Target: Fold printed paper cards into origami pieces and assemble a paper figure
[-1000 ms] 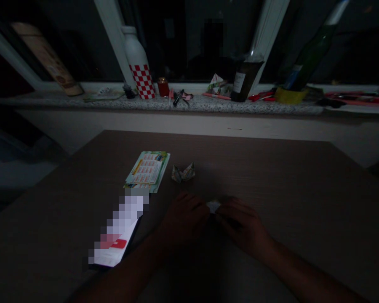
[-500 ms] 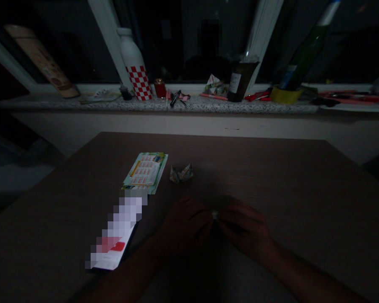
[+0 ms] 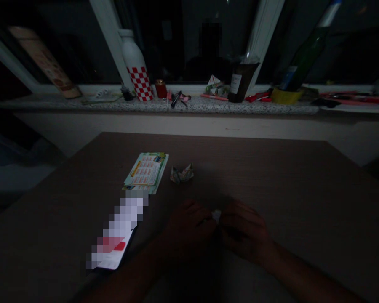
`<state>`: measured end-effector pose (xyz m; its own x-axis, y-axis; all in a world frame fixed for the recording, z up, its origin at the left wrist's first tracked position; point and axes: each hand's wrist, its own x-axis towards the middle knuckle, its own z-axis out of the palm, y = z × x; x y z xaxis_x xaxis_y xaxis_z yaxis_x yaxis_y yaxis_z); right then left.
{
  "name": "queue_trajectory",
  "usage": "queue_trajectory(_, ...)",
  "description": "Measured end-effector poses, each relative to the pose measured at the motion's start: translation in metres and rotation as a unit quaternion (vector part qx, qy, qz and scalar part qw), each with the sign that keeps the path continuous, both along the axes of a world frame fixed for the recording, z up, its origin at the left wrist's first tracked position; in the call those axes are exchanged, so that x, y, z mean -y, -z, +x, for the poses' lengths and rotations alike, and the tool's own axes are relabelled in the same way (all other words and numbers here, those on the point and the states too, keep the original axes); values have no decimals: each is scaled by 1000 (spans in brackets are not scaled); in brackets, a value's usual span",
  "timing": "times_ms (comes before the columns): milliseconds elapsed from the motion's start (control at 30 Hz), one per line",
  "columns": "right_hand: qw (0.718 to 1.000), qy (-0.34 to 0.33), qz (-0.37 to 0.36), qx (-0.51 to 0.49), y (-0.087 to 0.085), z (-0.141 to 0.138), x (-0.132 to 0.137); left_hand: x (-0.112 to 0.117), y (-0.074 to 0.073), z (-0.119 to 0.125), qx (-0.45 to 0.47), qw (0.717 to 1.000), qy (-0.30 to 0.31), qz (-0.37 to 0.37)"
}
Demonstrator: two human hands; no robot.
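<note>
My left hand (image 3: 189, 223) and my right hand (image 3: 246, 227) meet low over the table, fingers closed. Between their fingertips shows a small pale piece of paper (image 3: 216, 216), pinched from both sides; most of it is hidden and the light is dim. Beyond the left hand stands a folded paper figure (image 3: 181, 173) with two pointed ends. To its left lies a stack of printed paper sheets (image 3: 145, 169). A lit phone (image 3: 109, 261), its screen partly blurred out, rests left of my left forearm.
The brown table (image 3: 255, 168) ends at a wall below a granite windowsill (image 3: 196, 107). Along the sill stand a checkered white bottle (image 3: 139, 78), a small red jar (image 3: 161, 89), a dark lidded cup (image 3: 241, 82), a green bottle (image 3: 306, 54) and a yellow tape roll (image 3: 286, 96).
My fingertips have shifted slightly, and a bit more of the pale paper shows between them. The paper figure, the sheets and the phone stay where they were.
</note>
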<state>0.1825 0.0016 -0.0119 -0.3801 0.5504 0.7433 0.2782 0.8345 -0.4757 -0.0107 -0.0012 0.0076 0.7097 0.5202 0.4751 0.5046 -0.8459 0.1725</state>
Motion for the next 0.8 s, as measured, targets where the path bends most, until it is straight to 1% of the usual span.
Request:
queue_trajectory(133, 1000, 15, -7, -24, 0, -2, 2, 0, -1, 2, -5, 1000, 19, -7)
queue_trajectory(233, 998, 31, -13, -46, -3, -3, 4, 1, -3, 4, 10, 1000, 15, -10)
queue_trajectory(400, 996, 65, -28, -55, -8, -1, 2, 1, -7, 2, 21, 1000, 6, 3)
queue_trajectory(633, 995, 61, -41, -74, -9, -1, 2, 0, -7, 0, 19, 1000, 3, -3)
queue_trajectory(800, 998, 45, -5, -42, -8, 1, 1, 1, -5, -1, 33, 999, -21, -8)
